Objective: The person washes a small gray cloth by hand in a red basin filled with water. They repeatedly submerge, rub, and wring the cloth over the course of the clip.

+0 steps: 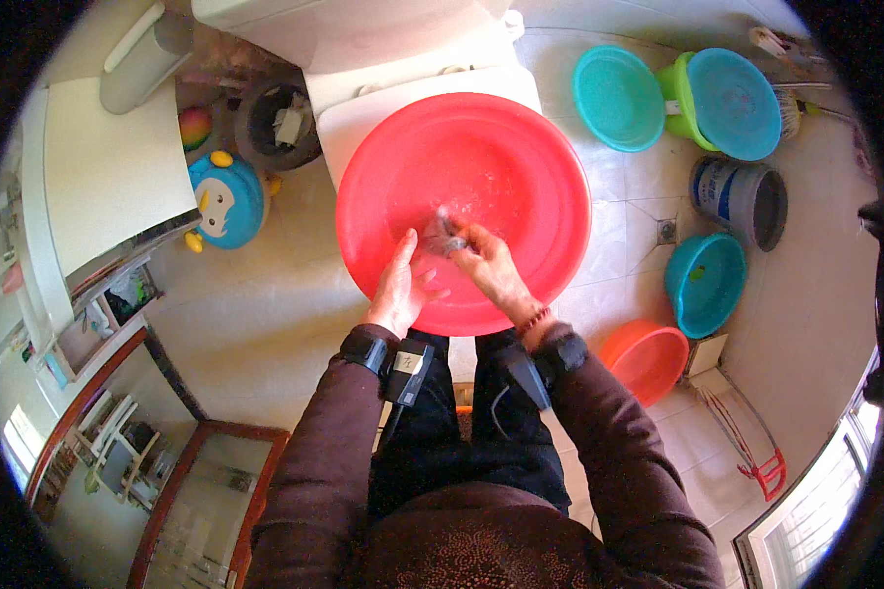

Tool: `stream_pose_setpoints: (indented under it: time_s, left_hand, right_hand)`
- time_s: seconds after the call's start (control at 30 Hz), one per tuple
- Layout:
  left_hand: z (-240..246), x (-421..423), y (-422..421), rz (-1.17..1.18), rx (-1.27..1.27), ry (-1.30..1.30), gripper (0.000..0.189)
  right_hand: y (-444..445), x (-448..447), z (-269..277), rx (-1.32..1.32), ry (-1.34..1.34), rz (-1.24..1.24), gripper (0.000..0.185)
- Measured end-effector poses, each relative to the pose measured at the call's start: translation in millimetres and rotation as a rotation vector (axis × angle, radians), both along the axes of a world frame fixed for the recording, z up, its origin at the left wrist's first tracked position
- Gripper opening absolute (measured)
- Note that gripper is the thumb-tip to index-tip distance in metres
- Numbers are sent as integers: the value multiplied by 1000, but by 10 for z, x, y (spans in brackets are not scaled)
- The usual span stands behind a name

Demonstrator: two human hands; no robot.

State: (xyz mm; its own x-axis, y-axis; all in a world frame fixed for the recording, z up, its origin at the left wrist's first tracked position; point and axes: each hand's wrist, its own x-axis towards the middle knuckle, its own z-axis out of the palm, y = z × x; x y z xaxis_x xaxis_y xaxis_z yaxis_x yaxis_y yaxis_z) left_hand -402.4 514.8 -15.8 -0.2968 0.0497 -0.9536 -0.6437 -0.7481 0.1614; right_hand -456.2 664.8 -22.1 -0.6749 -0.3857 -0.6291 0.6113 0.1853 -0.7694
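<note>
A large red plastic basin sits on the white toilet lid in front of me. Shiny spots, perhaps water or suds, show on its inner floor. Over the basin, my right hand pinches a small grey cloth, which is blurred and looks wet. My left hand is just left of the cloth with thumb and fingers apart. Whether its fingertips touch the cloth I cannot tell. Both wrists wear dark straps with small devices, and a red bead bracelet circles the right wrist.
Green and blue basins, a paint bucket, a teal basin and an orange basin line the right side. At left are a blue penguin-faced stool, a dark bin and a white cabinet.
</note>
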Motion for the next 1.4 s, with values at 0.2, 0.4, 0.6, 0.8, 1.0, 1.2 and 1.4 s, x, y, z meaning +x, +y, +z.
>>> stream_pose_setpoints:
  time_s: [0.2, 0.4, 0.6, 0.8, 1.0, 1.2, 1.4]
  left_hand:
    - [169, -171, 73, 165, 100, 211, 44]
    - [487, -99, 342, 192, 63, 364, 41]
    - [500, -132, 214, 241, 14, 341, 37]
    - [660, -121, 491, 209, 120, 403, 51]
    - [654, -311, 369, 0, -70, 341, 58]
    - [802, -401, 224, -265, -229, 501, 73]
    - [1024, -470, 47, -144, -18, 619, 52]
  right_hand:
    - [-168, 172, 534, -252, -210, -210, 20]
    - [-382, 80, 600, 120, 299, -244, 33]
    - [-426, 284, 740, -26, 127, -138, 51]
    - [-378, 133, 475, -48, 187, -386, 45]
    - [-174, 140, 370, -125, -70, -412, 52]
    - [165, -169, 758, -215, -43, -356, 49]
    - [408, -543, 1115, -500, -98, -178, 43]
